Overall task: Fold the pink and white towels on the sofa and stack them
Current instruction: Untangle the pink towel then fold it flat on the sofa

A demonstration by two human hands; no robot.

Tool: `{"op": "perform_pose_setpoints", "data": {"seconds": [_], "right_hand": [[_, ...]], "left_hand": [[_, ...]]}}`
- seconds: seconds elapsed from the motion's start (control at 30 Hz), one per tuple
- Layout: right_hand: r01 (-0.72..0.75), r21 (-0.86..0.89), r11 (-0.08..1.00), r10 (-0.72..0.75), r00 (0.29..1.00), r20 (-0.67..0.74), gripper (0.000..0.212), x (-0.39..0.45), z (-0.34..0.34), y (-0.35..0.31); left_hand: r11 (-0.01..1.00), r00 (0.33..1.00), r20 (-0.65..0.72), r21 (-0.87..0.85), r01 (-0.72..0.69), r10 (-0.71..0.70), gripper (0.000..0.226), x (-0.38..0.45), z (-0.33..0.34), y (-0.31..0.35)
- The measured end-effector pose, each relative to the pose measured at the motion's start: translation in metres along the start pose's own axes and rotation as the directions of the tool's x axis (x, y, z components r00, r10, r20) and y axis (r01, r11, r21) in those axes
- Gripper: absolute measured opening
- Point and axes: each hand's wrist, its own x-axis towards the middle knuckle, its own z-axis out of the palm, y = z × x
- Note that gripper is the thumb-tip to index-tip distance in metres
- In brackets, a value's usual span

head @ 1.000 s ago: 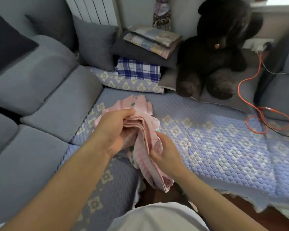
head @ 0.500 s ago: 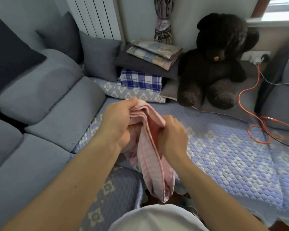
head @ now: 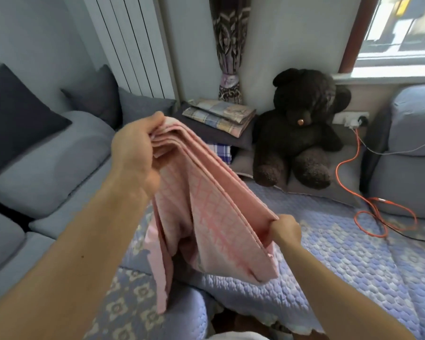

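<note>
A pink towel [head: 201, 204] with a faint checked pattern hangs in the air above the sofa, stretched between both hands. My left hand [head: 135, 153] grips its layered top edge, raised high at the left. Lower and to the right, my right hand [head: 286, 230] pinches the other end of that edge. The towel's loose folds droop below, and one narrow strip dangles toward the sofa's front edge. No white towel shows in the view.
The sofa seat wears a blue quilted cover [head: 341, 253]. At the back sit a big dark teddy bear [head: 302, 133], folded checked cloths [head: 221, 116] on a dark cushion, and grey cushions [head: 49, 163] at the left. An orange cable [head: 378, 214] coils at the right.
My hands, close together on the bunched towel before, have pulled apart: left hand up and left, right hand down and right. The towel is now stretched out and lifted off the sofa.
</note>
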Motion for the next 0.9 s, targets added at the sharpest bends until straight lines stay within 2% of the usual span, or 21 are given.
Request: {"op": "perform_pose_setpoints", "data": {"seconds": [0.17,0.23,0.4,0.47,0.53,0.57,0.63,0.67,0.77,0.9], "right_hand": [[0.026,-0.067,0.997,-0.03,0.998,-0.056,0.025,0.039,-0.033,0.017],[0.058,-0.094,0.994,-0.063,0.997,-0.044,0.027,0.046,-0.032,0.022],[0.102,-0.022,0.995,-0.101,0.993,0.053,0.011,0.026,0.004,0.029],[0.1,0.077,0.992,-0.113,0.977,0.184,0.03,0.019,0.038,0.041],[0.099,0.062,0.993,-0.112,0.964,0.242,0.049,0.025,0.084,0.061],[0.103,0.04,0.994,-0.109,0.961,0.252,0.045,0.019,0.101,0.063],[0.103,0.014,0.995,-0.104,0.975,0.195,0.019,-0.006,0.108,0.049],[0.06,0.017,0.998,-0.062,0.983,0.172,0.013,-0.012,0.106,0.043],[-0.097,0.085,0.992,0.088,0.99,0.113,0.01,-0.011,0.093,0.036],[-0.113,0.005,0.994,0.111,0.983,0.144,0.007,0.005,0.09,0.039]], "left_hand": [[0.991,0.993,-0.11,-0.134,0.019,-0.034,0.03,0.017,-0.037,0.014],[0.983,0.997,-0.078,-0.184,0.009,-0.023,0.032,0.016,-0.046,0.012],[0.972,0.997,0.053,-0.232,-0.034,0.048,0.028,0.008,-0.051,0.012],[0.972,0.996,0.073,-0.235,-0.028,0.047,0.029,0.005,-0.049,0.014],[0.972,0.995,0.088,-0.233,-0.016,0.038,0.03,-0.001,-0.043,0.014],[0.972,0.995,0.094,-0.233,-0.01,0.033,0.03,-0.004,-0.041,0.012],[0.973,0.995,0.099,-0.229,-0.005,0.028,0.031,-0.009,-0.038,0.012],[0.974,0.995,0.098,-0.227,-0.006,0.029,0.032,-0.01,-0.038,0.013],[0.971,0.996,0.067,-0.236,-0.043,0.06,0.034,-0.008,-0.048,0.024],[0.963,0.996,0.04,-0.26,-0.062,0.075,0.019,0.0,-0.067,0.033]]}}
